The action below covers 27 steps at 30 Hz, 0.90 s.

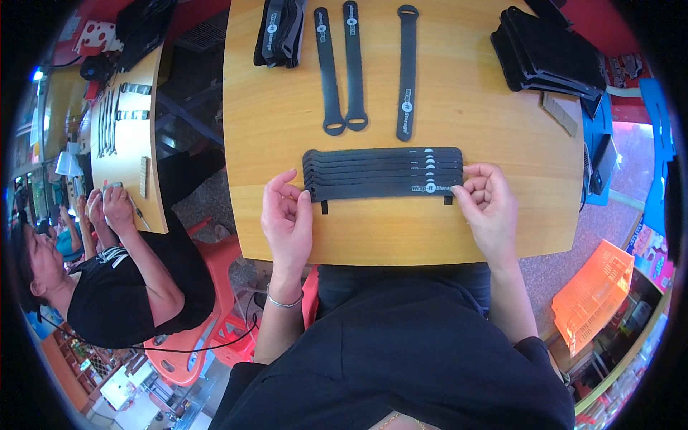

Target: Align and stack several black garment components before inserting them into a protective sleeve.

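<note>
A fanned stack of black straps (380, 175) lies crosswise on the wooden table in front of me, its layers stepped so that each edge shows. My left hand (287, 218) pinches the left end between thumb and fingers. At the right end, the thumb and curled fingers of my right hand (489, 208) grip the stack's lower corner. Two short black tabs (325, 207) stick out below the near edge. Beyond the stack lie two single black straps with slotted ends (327, 79), side by side, and a third strap (407, 72) set apart to their right.
A bundle of black straps (281, 32) sits at the far left of the table (287, 129). A pile of dark flat pieces (548, 54) is at the far right, beside a small tan strip (559, 113). An orange basket (593, 294) stands right. A co-worker (136, 279) sits left.
</note>
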Motion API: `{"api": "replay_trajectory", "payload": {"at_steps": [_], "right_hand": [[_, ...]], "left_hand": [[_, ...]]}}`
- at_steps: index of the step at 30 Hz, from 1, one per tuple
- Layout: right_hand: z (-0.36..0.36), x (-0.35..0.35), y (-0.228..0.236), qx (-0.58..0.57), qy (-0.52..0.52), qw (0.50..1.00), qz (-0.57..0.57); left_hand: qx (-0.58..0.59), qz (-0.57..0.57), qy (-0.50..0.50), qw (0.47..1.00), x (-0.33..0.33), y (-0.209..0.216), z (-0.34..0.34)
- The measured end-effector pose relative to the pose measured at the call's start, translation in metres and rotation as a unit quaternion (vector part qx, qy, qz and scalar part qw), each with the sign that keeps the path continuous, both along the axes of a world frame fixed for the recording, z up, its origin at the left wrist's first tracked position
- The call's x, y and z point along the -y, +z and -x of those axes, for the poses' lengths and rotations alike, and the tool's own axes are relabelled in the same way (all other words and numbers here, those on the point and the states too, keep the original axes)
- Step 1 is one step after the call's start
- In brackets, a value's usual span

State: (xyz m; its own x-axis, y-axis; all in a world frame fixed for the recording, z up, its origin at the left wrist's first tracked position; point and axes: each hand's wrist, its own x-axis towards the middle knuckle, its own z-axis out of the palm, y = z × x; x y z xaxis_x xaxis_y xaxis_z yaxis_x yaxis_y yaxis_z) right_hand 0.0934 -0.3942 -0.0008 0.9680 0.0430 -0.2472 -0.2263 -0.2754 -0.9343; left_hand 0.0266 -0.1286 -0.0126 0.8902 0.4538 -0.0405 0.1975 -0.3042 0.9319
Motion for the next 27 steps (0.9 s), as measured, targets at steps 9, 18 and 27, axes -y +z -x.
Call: {"api": "replay_trajectory", "payload": {"at_steps": [9,18,27], "right_hand": [[-0.0007,0.0005,0.0010,-0.003,-0.001,1.000,0.009],[0.0003,0.0005,-0.0013,-0.006,-0.006,1.000,0.006],[0.0003,-0.0007,0.0004,-0.007,-0.008,1.000,0.015]], "left_hand": [[-0.003,0.001,0.002,1.000,0.0011,0.0015,-0.0013],[-0.001,0.001,0.003,1.000,-0.0005,-0.0011,-0.0002],[-0.001,-0.001,0.002,1.000,0.0001,0.0001,-0.0008]]}}
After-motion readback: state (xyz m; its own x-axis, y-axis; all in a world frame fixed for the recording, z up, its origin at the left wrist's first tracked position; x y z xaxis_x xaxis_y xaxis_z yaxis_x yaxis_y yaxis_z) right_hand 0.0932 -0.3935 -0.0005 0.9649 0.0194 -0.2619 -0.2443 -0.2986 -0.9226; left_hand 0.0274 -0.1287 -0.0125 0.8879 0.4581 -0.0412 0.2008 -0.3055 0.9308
